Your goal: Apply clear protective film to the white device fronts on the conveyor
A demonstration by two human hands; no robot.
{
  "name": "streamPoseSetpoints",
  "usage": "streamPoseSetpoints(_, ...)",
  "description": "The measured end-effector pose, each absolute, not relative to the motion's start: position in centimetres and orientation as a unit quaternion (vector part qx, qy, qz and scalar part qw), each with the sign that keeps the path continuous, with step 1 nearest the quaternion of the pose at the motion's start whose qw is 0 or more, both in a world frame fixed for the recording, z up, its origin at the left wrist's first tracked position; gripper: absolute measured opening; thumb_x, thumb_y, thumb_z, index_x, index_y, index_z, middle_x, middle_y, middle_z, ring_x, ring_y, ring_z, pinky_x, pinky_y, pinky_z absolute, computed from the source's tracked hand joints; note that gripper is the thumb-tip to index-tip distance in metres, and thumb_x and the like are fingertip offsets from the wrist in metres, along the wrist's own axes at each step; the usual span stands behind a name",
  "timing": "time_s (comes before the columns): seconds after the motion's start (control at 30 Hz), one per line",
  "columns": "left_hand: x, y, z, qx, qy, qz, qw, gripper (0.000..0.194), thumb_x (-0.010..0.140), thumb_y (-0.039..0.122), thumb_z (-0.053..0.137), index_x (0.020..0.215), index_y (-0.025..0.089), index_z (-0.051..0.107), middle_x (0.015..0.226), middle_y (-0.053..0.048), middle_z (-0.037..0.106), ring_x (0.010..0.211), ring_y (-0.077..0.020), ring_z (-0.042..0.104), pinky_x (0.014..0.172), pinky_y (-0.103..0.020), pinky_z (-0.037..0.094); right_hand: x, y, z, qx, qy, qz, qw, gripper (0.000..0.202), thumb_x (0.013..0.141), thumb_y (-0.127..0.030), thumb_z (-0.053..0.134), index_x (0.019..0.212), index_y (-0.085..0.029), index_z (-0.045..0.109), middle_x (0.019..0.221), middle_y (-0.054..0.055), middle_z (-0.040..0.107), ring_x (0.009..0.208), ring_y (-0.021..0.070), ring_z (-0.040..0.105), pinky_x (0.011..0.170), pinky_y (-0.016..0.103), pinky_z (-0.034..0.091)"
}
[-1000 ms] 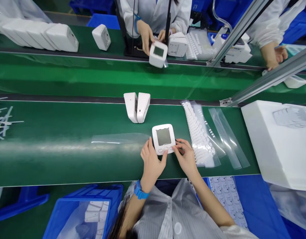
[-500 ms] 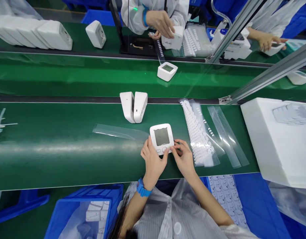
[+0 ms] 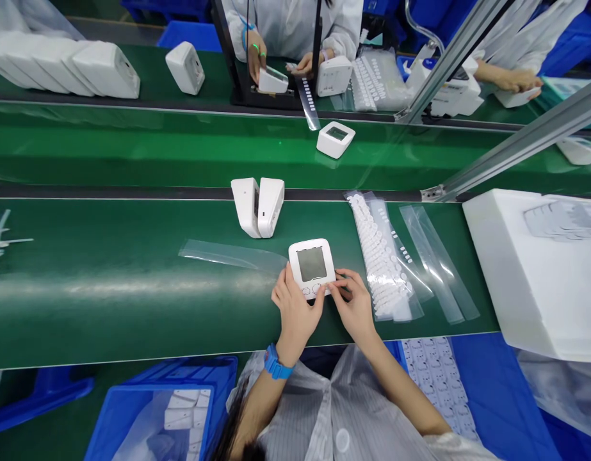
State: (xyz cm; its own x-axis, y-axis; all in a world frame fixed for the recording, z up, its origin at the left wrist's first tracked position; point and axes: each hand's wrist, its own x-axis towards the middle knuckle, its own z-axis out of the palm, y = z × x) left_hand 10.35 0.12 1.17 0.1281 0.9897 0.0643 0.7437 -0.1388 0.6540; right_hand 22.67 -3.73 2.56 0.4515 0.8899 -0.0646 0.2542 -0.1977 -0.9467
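Note:
A white device with a grey screen [image 3: 312, 264] lies face up over the green bench. My left hand [image 3: 295, 308] grips its left and lower edge, thumb near the buttons. My right hand [image 3: 353, 304] has its thumb and fingers closed at the lower right corner. A clear plastic strip [image 3: 228, 254] lies to the left, its end reaching the device. Two white devices [image 3: 258, 208] stand side by side behind it. Right of my hands are a bag of small white parts [image 3: 379, 262] and clear strips [image 3: 439, 266].
A large white foam box [image 3: 530, 282] sits at the right. Blue crates [image 3: 110, 416] are below the bench edge. Beyond a metal frame [image 3: 482, 160], another person's hands [image 3: 257, 54] work; one white device [image 3: 336, 139] lies on the green belt.
The white device on the belt has shifted right. The person opposite has moved a hand left, now with a white device. My hands and the device in them have barely moved.

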Motion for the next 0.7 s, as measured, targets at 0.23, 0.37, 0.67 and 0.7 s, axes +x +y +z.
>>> streamPoseSetpoints(0.23, 10.4, 0.1, 1.0, 0.713, 0.607, 0.26, 0.235, 0.081, 0.089, 0.048, 0.058, 0.15, 0.008, 0.023, 0.14, -0.026, 0.041, 0.131, -0.0396, 0.041, 0.105, -0.057, 0.033, 22.6, -3.8, 2.5, -0.702, -0.414, 0.323, 0.482, 0.018, 0.091, -0.036, 0.061, 0.082, -0.021, 0.066, 0.118, 0.011, 0.056, 0.113, 0.0247, 0.061, 0.088, 0.042, 0.06)
streamPoseSetpoints(0.37, 10.4, 0.1, 1.0, 0.713, 0.609, 0.255, 0.236, 0.081, 0.089, 0.048, 0.058, 0.149, 0.007, 0.023, 0.14, -0.026, 0.041, 0.131, -0.04, 0.04, 0.105, -0.057, 0.033, 22.8, -3.8, 2.1, -0.699, -0.397, 0.332, 0.494, 0.017, 0.089, -0.038, 0.064, 0.083, -0.021, 0.063, 0.119, 0.011, 0.056, 0.113, 0.024, 0.061, 0.087, 0.04, 0.06)
streamPoseSetpoints(0.67, 10.3, 0.1, 0.9, 0.715, 0.607, 0.259, 0.231, 0.081, 0.089, 0.047, 0.058, 0.15, 0.008, 0.022, 0.139, -0.026, 0.041, 0.13, -0.0401, 0.041, 0.104, -0.058, 0.034, 23.1, -3.7, 1.5, -0.679, -0.349, 0.368, 0.53, 0.024, 0.084, -0.043, 0.068, 0.091, -0.022, 0.059, 0.115, 0.009, 0.061, 0.107, 0.0215, 0.066, 0.086, 0.036, 0.06)
streamPoseSetpoints(0.7, 10.4, 0.1, 0.9, 0.715, 0.607, 0.26, 0.231, 0.081, 0.089, 0.047, 0.059, 0.15, 0.008, 0.023, 0.139, -0.026, 0.041, 0.13, -0.04, 0.041, 0.104, -0.057, 0.034, 23.0, -3.7, 1.5, -0.68, -0.351, 0.365, 0.53, 0.024, 0.084, -0.043, 0.069, 0.09, -0.022, 0.059, 0.115, 0.008, 0.061, 0.107, 0.0215, 0.065, 0.086, 0.036, 0.06)
